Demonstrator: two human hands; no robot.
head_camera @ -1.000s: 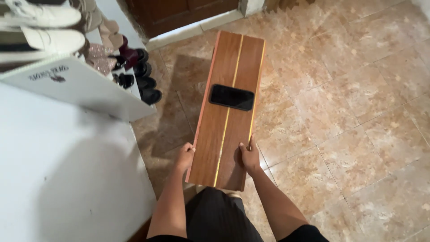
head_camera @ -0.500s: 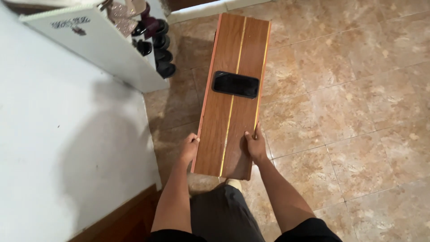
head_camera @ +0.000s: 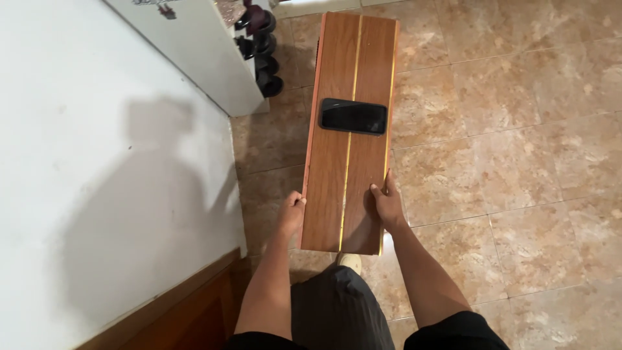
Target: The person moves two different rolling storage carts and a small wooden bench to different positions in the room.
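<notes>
Left hand [head_camera: 291,214]: gripping the left edge of the wooden plank [head_camera: 350,162], fingers curling under it.
Right hand [head_camera: 387,204]: clasping the plank's right edge, thumb lying on top.
Plank: stretching from the hands toward 12 o'clock, held level above the floor.
Phone [head_camera: 353,116]: black, lying crosswise on the plank, at 12 o'clock from the hands.
Floor [head_camera: 518,129]: beige marbled tiles spreading toward 3 o'clock.
Wall [head_camera: 97,162]: white, standing at 9 o'clock.
Shoes [head_camera: 262,45]: dark pairs sitting at 11 o'clock.
</notes>
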